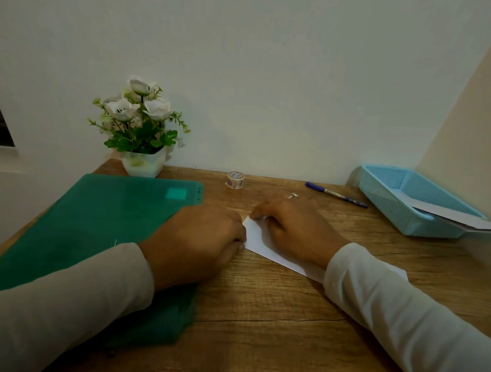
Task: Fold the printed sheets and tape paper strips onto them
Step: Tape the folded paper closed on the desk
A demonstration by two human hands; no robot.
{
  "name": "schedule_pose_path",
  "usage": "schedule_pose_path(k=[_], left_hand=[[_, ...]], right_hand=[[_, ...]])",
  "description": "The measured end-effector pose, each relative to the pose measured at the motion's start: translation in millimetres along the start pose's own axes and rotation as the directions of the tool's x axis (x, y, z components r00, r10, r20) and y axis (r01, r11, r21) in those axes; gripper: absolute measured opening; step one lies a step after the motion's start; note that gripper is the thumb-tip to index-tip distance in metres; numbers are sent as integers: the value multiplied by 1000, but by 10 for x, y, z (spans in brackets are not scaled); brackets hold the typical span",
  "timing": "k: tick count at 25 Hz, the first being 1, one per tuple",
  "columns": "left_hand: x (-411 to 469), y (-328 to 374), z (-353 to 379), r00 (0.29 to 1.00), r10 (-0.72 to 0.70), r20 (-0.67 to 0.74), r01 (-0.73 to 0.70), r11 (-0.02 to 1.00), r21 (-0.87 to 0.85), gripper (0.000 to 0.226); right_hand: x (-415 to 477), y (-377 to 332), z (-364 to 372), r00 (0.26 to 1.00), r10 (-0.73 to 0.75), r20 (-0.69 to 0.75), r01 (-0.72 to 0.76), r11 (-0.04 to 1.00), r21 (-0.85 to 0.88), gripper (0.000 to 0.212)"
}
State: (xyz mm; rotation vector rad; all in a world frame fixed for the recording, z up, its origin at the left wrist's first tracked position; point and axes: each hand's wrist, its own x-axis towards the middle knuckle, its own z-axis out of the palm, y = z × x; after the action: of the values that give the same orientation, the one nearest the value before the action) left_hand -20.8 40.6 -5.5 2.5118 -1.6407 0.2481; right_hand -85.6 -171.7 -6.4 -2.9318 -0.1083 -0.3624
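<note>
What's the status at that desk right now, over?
Left hand and right hand both gripping the white sheet, fingers curled at its near edge and far corner. Tape roll untouched by the wall. Nothing in the way.

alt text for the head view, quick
A white sheet lies on a wooden desk, right hand pinching its far corner, left hand at its edge. A green mat lies left; tape, a pen, potted flowers and a blue basket sit behind.
</note>
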Motion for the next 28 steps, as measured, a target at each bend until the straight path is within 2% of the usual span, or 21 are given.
schedule_pose_path(k=[3,6,11,15,20,23,25,28], left_hand=[[-43,-19,-35,999,-1,-41,1,1000,-3,33],[-63,-17,-4,997,4,-79,-5,1000,-7,31],[-28,-28,-13,999,-6,-47,5,1000,-17,32],[-45,-45,12,998,-11,-60,9,999,-31,27],[-49,-65,-11,1000,-14,-13,14,1000,-25,31],[-62,-53,-135,998,-35,48,37,998,-42,29],[-20,-91,-222,997,-71,11,72,994,-85,22],[224,-264,-276,978,-128,-162,106,985,-139,13]], right_hand=[[-35,-109,13,999,-52,-9,52,997,-55,40],[-128,-250,-37,990,-127,66,126,992,32,36],[2,-57,-15,1000,-13,-20,13,999,-47,42],[-134,-236,-47,988,-124,93,120,992,45,37],[37,-7,24,1000,4,-4,-4,1000,4,42],[16,35,74,1000,-13,-15,13,1000,20,43],[-28,62,99,999,-8,-33,11,997,80,42],[-29,76,132,998,6,-65,2,993,119,36]])
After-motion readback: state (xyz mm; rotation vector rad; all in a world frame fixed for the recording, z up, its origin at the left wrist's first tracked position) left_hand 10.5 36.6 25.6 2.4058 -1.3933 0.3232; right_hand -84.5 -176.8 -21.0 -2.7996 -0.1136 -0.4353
